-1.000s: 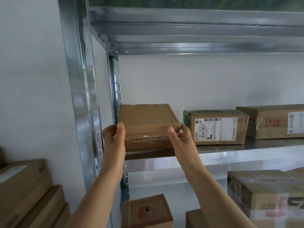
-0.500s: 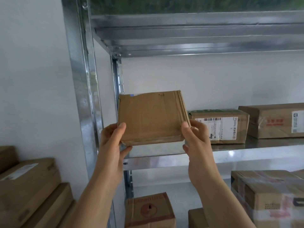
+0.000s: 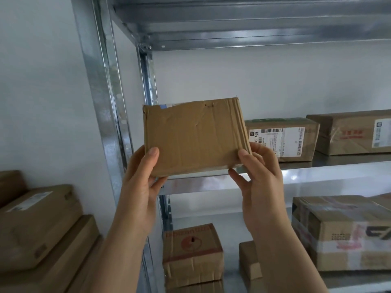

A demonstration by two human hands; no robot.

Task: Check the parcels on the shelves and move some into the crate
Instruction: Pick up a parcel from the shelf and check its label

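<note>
Presumably for inspection, left hand [image 3: 139, 182] and right hand [image 3: 261, 178] pinch the flat cardboard parcel [image 3: 194, 136] at its lower corners, broad face upright between thumbs.

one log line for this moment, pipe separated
stage: checking parcel | left hand: grips lower left corner | right hand: grips lower right corner | parcel: held up before shelf, plain face showing

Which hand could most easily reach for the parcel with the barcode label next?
Probably the right hand: it grips the held parcel at the edge next to the barcode-labelled parcel. The left hand holds the far edge.
</note>
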